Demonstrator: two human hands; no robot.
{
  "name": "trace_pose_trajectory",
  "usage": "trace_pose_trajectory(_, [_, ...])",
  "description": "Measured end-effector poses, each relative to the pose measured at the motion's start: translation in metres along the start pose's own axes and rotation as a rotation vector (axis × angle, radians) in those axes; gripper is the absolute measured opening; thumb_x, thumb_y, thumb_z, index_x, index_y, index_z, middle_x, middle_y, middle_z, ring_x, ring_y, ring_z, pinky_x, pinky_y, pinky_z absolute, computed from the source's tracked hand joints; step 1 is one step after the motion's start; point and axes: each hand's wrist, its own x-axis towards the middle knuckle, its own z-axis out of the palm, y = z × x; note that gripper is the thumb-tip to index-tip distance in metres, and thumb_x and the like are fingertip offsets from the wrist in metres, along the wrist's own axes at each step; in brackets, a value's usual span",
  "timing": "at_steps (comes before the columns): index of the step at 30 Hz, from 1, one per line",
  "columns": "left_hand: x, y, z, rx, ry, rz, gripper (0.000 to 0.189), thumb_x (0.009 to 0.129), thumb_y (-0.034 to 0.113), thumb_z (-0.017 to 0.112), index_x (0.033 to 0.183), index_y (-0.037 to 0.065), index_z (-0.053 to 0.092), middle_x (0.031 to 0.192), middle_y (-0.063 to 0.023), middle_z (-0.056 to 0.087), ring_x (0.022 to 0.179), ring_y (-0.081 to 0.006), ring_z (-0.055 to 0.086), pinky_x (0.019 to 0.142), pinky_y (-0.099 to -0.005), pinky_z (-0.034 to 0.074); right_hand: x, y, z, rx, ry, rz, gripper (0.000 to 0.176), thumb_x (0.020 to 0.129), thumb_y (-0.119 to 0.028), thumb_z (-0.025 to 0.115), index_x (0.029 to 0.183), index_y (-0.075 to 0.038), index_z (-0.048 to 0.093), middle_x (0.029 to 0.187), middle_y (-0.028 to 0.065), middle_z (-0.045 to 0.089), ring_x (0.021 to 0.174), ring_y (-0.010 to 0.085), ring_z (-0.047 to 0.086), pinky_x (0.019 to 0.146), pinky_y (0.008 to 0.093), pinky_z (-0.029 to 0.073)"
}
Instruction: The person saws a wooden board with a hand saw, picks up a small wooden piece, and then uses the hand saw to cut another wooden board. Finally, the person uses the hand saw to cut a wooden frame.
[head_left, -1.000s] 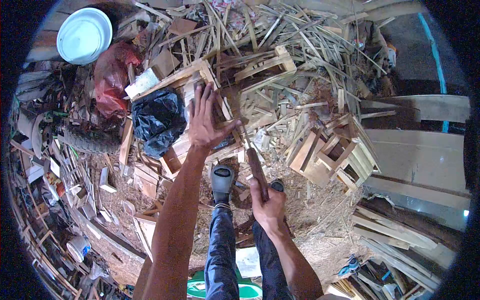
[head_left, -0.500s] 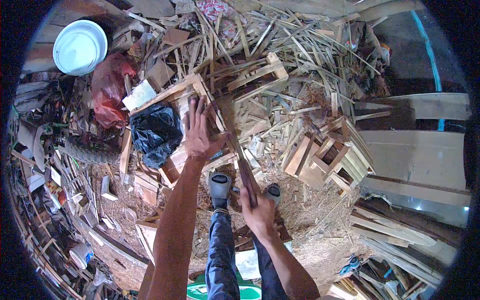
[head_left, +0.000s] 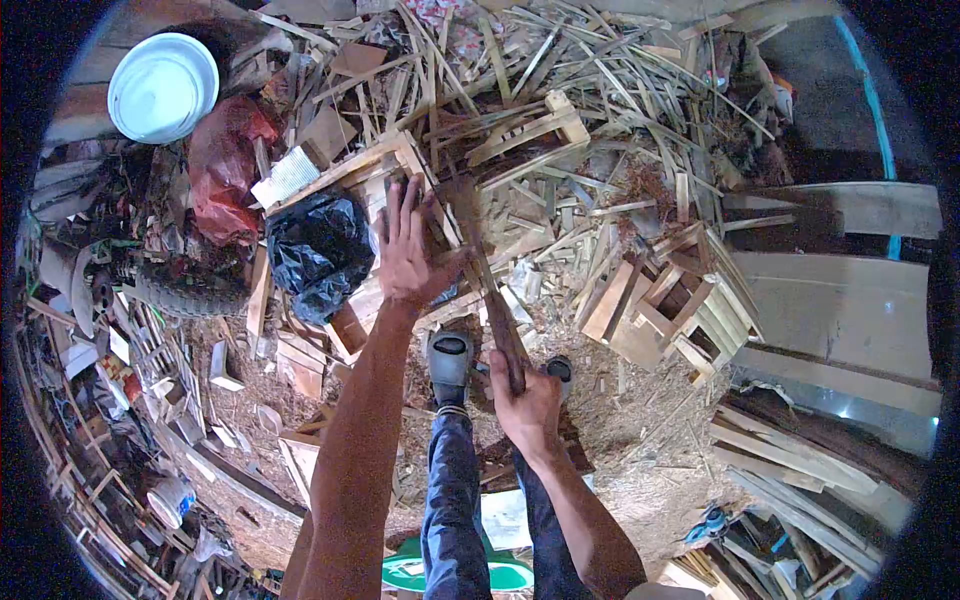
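Note:
My right hand (head_left: pixel 527 405) is wrapped round the near end of a long dark tool (head_left: pixel 497 325), which looks like a saw and points away from me. Flat, with its fingers spread, my left hand (head_left: pixel 408 255) lies over a wooden frame (head_left: pixel 410 165), its thumb close to the tool. The tool runs along the right side of that frame. Inside the frame, left of my left hand, is a black plastic bag (head_left: pixel 318 250). What lies under my left palm is hidden.
Thin wood offcuts (head_left: pixel 600 80) are heaped at the back. A slatted wooden crate (head_left: pixel 680 300) stands to the right. A white basin (head_left: pixel 163 88) and a red bag (head_left: pixel 225 170) are at the upper left. Stacked boards (head_left: pixel 800 450) lie at the lower right.
The whole view has shifted slightly, with most things now a little further right and higher. My right hand still grips the tool, and my left hand keeps its spread pose over the frame.

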Motion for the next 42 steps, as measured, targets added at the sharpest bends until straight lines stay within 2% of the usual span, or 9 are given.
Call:
trace_pose_trajectory(6, [0.001, 0.001, 0.002, -0.003, 0.003, -0.042, 0.093, 0.068, 0.054, 0.073, 0.138, 0.003, 0.038, 0.154, -0.0123, 0.024, 0.144, -0.035, 0.015, 0.111, -0.0574, 0.018, -0.065, 0.009, -0.02, 0.238, 0.132, -0.118, 0.024, 0.092, -0.026, 0.06, 0.081, -0.007, 0.069, 0.054, 0.0092, 0.058, 0.046, 0.0232, 0.06, 0.045, 0.0357, 0.043])
trace_pose_trajectory(11, [0.001, 0.002, 0.0, -0.006, 0.022, 0.002, 0.093, 0.069, 0.053, 0.072, 0.139, 0.004, 0.037, 0.154, -0.0106, 0.024, 0.144, -0.0347, 0.015, 0.112, -0.0563, 0.017, 0.002, 0.003, 0.009, 0.155, 0.117, -0.06, 0.027, 0.092, -0.03, 0.059, 0.089, -0.005, 0.069, 0.066, 0.0152, 0.066, 0.06, 0.033, 0.066, 0.055, 0.0404, 0.052])
trace_pose_trajectory(15, [-0.002, 0.002, 0.001, 0.022, -0.002, 0.005, 0.092, 0.07, 0.054, 0.071, 0.14, 0.004, 0.037, 0.155, -0.0105, 0.023, 0.144, -0.0347, 0.014, 0.113, -0.0559, 0.016, -0.017, 0.013, 0.001, -0.035, -0.002, -0.051, 0.028, 0.094, -0.032, 0.057, 0.098, -0.006, 0.066, 0.057, 0.0148, 0.058, 0.044, 0.0217, 0.056, 0.047, 0.0368, 0.045])
trace_pose_trajectory(18, [0.001, 0.003, 0.0, 0.02, -0.004, -0.005, 0.092, 0.07, 0.055, 0.071, 0.14, 0.005, 0.037, 0.155, -0.0103, 0.022, 0.144, -0.0351, 0.013, 0.113, -0.0561, 0.017, -0.05, 0.021, -0.006, 0.142, 0.208, -0.296, 0.03, 0.093, -0.033, 0.058, 0.098, -0.005, 0.065, 0.06, 0.0166, 0.059, 0.047, 0.0218, 0.06, 0.047, 0.0362, 0.046])
trace_pose_trajectory(21, [0.0, 0.003, -0.002, 0.006, -0.008, -0.008, 0.091, 0.07, 0.054, 0.072, 0.139, 0.004, 0.039, 0.155, -0.0105, 0.022, 0.144, -0.0358, 0.013, 0.112, -0.0571, 0.017, -0.039, 0.015, -0.003, 0.137, 0.113, -0.09, 0.029, 0.093, -0.031, 0.058, 0.102, -0.005, 0.066, 0.065, 0.0165, 0.063, 0.054, 0.0245, 0.066, 0.049, 0.0353, 0.048])
trace_pose_trajectory(25, [-0.002, 0.0, 0.003, -0.008, 0.021, 0.006, 0.09, 0.067, 0.046, 0.075, 0.139, 0.004, 0.038, 0.156, -0.0094, 0.022, 0.145, -0.0337, 0.014, 0.112, -0.0557, 0.018, 0.003, 0.019, 0.019, 0.062, 0.117, -0.207, 0.029, 0.094, -0.029, 0.057, 0.112, -0.007, 0.063, 0.068, 0.0156, 0.065, 0.062, 0.0286, 0.068, 0.052, 0.0363, 0.049])
trace_pose_trajectory(30, [-0.002, 0.007, -0.003, 0.026, -0.036, -0.032, 0.091, 0.073, 0.05, 0.069, 0.144, 0.007, 0.032, 0.156, -0.0091, 0.02, 0.145, -0.033, 0.012, 0.113, -0.055, 0.016, -0.075, 0.037, -0.009, 0.188, 0.173, -0.214, 0.028, 0.092, -0.024, 0.059, 0.111, -0.004, 0.063, 0.08, 0.0153, 0.067, 0.067, 0.0298, 0.068, 0.056, 0.0364, 0.051])
trace_pose_trajectory(36, [-0.003, 0.001, 0.005, 0.055, 0.008, 0.02, 0.091, 0.073, 0.055, 0.068, 0.142, 0.006, 0.035, 0.156, -0.0095, 0.021, 0.145, -0.0328, 0.012, 0.113, -0.0546, 0.017, 0.01, 0.029, 0.023, 0.014, 0.071, -0.216, 0.021, 0.093, -0.023, 0.058, 0.101, -0.005, 0.065, 0.07, 0.0133, 0.066, 0.06, 0.0254, 0.067, 0.053, 0.0346, 0.05])
trace_pose_trajectory(42, [-0.002, 0.001, 0.005, 0.059, 0.006, -0.008, 0.09, 0.073, 0.056, 0.069, 0.139, 0.005, 0.037, 0.155, -0.0097, 0.021, 0.145, -0.0329, 0.013, 0.112, -0.056, 0.019, -0.076, 0.054, -0.005, 0.123, 0.097, -0.203, 0.024, 0.093, -0.023, 0.059, 0.107, -0.006, 0.067, 0.069, 0.0137, 0.065, 0.061, 0.0242, 0.068, 0.056, 0.0348, 0.05])
